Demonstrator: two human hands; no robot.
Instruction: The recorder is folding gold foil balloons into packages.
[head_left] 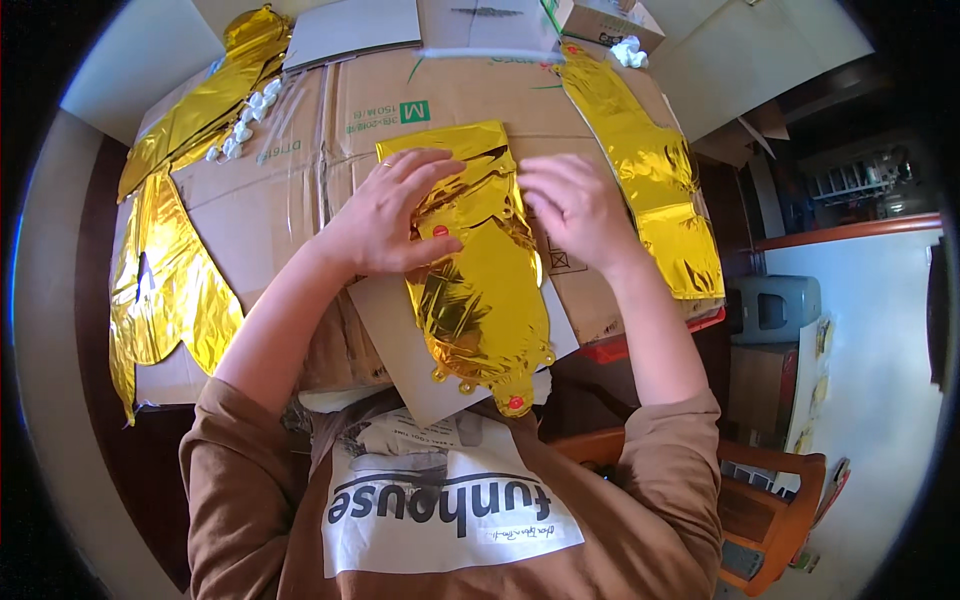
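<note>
A flat, crinkled gold foil balloon [490,270] lies in front of me, its upper part folded, its rounded lower end toward my body. My left hand [395,205] is open over its left side, thumb apart from the spread fingers, a ring on one finger. A red round sticker [441,231] shows beside that thumb. At the balloon's right edge my right hand [580,210] has its fingers bent together, thumb close below, seemingly pinching the foil. Under the balloon, a white card [385,315] sticks out. Small tabs line the balloon's lower end, one bearing another red sticker [516,403].
Cardboard [270,220] covers the table. More gold foil pieces lie at the left [170,280] and right [650,160]. Crumpled white bits [240,130], a grey-white sheet [350,32] and a small open box [610,22] are farther back. A wooden chair [770,500] stands at lower right.
</note>
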